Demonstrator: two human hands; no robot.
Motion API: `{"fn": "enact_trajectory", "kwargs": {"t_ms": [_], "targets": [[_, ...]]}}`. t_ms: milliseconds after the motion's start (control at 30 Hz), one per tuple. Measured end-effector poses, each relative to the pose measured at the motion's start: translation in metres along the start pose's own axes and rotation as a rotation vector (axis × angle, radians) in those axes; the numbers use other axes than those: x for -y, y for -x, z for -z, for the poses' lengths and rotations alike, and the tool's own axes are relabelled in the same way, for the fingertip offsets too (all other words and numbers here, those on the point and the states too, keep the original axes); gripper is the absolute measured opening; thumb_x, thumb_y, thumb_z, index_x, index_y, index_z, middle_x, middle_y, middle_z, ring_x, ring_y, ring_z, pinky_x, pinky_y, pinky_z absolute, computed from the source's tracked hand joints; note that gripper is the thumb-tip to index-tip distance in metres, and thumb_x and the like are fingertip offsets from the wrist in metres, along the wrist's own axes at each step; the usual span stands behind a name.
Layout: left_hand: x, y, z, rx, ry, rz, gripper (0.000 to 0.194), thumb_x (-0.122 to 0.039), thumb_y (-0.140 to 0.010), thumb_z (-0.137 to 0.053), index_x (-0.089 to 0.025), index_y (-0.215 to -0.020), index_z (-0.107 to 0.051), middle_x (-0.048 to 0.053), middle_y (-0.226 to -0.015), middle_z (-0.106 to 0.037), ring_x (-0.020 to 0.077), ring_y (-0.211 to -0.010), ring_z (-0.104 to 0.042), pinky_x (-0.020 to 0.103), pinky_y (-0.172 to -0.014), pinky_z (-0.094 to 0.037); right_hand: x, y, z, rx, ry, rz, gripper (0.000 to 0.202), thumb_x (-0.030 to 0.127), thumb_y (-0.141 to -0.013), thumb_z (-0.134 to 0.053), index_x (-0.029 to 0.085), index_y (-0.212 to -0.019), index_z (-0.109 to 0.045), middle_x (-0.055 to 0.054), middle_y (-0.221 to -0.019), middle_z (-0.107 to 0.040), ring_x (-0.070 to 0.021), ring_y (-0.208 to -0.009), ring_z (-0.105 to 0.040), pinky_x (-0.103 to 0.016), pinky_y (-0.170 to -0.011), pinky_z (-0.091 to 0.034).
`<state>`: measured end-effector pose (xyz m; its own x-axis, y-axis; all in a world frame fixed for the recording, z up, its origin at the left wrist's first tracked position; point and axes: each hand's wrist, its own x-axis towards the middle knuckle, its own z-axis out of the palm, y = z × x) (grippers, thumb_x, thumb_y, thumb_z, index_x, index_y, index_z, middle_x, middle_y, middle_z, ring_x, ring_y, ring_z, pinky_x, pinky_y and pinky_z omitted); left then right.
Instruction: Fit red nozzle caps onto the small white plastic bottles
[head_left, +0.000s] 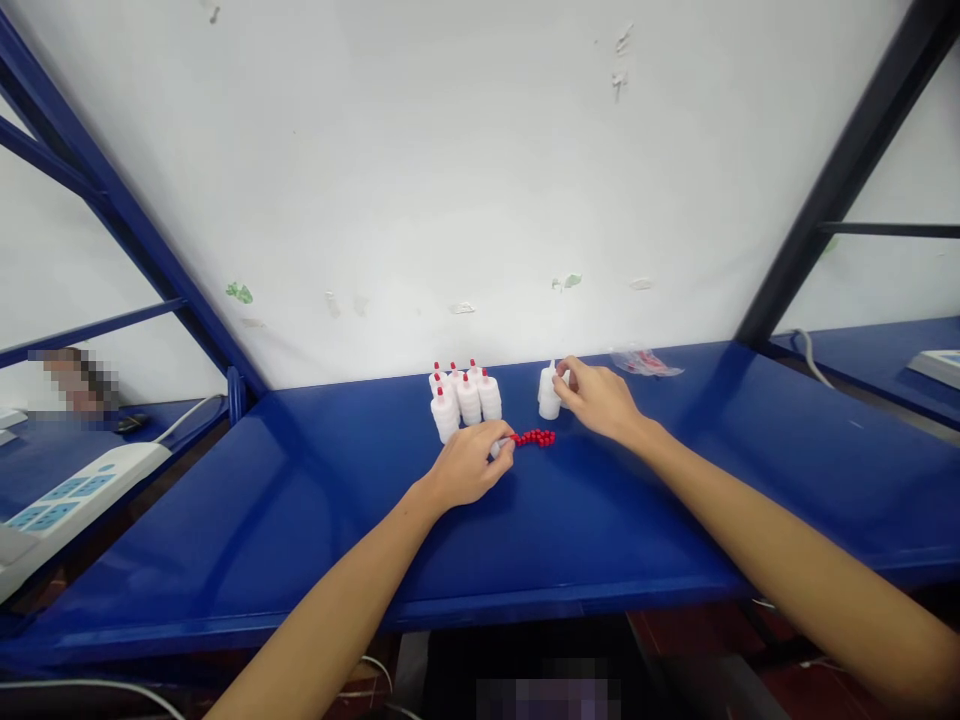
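capped white bottles (pixel 469 404) are grouped upright in a tight cluster near the far edge of the blue table (pixel 360 590), slightly left of its middle. the far edge is backed by a white wall (pixel 480 180), marked with torn scraps and scuffs. farther right along that edge, a clear plastic bag (pixel 646 363) with red bits is laid flat, beyond the right hand (pixel 596 395). the table is flanked by a blue post (pixel 150 235) at its far left corner and a dark post (pixel 832 170) at its far right corner. off the left edge, a white power strip (pixel 82 505) and a dark mouse (pixel 132 424) are seen. loose red caps (pixel 537 438) are strewn in a short band between the hands.

the clustered bottles are tipped with red; their pale sides look ridged, and the base of the nearest is partly covered by the left hand (pixel 472 465). an uncapped bottle (pixel 549 402) with a thin white nozzle is stood to the right, beyond the caps.

by the left hand, a whitish piece (pixel 496 448), mostly hidden, is pinched between closed thumb and fingers. the right fingers are bent against the uncapped bottle; whether it is gripped or merely touched cannot be told.
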<state>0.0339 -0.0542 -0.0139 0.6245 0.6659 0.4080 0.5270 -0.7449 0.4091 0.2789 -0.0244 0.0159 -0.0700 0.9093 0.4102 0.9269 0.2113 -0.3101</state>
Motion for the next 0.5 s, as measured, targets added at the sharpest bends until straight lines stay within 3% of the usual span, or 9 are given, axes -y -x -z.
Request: {"fn": "enact_trajectory", "kwargs": {"t_ms": [167,267,367,500], "targets": [[-0.001,-0.003,0.001,0.019,0.008,0.000,0.021,-0.031,-0.099,-0.038,-0.019,-0.092,-0.053,0.001,-0.081,-0.059,0.0153,-0.072,-0.053,0.028,-0.068,-0.038,-0.001,0.003,0.002,-0.073,-0.075,0.008,0.021,0.038,-0.094,-0.044,0.022,-0.098,-0.057,-0.001,-0.068,-0.064,-0.0197,-0.063,-0.057,-0.029,-0.059,-0.030],[-0.003,-0.006,-0.003,0.024,-0.010,0.024,0.018,-0.035,-0.098,-0.041,-0.020,-0.093,-0.049,0.001,-0.080,-0.057,0.0160,-0.070,-0.052,0.029,-0.066,-0.037,0.006,0.010,0.006,-0.110,-0.193,0.192,0.023,0.038,-0.096,-0.039,0.021,-0.088,-0.052,-0.001,-0.066,-0.059,-0.0171,-0.060,-0.053,-0.028,-0.062,-0.033],[-0.006,-0.008,-0.007,0.026,-0.005,0.026,0.015,-0.035,-0.097,-0.044,-0.020,-0.097,-0.047,0.001,-0.083,-0.058,0.0165,-0.070,-0.053,0.029,-0.065,-0.037,0.019,0.020,0.007,0.035,-0.266,0.451,0.022,0.037,-0.097,-0.040,0.021,-0.086,-0.050,0.000,-0.067,-0.058,-0.0152,-0.059,-0.050,-0.027,-0.062,-0.034],[-0.007,-0.007,-0.011,0.010,0.073,0.026,0.011,-0.031,-0.095,-0.046,-0.020,-0.095,-0.046,0.000,-0.080,-0.057,0.0141,-0.064,-0.050,0.027,-0.060,-0.035,0.036,0.029,0.001,0.145,-0.201,0.583,0.023,0.037,-0.098,-0.041,0.020,-0.085,-0.050,-0.002,-0.071,-0.060,-0.0145,-0.058,-0.047,-0.028,-0.059,-0.029]]}}
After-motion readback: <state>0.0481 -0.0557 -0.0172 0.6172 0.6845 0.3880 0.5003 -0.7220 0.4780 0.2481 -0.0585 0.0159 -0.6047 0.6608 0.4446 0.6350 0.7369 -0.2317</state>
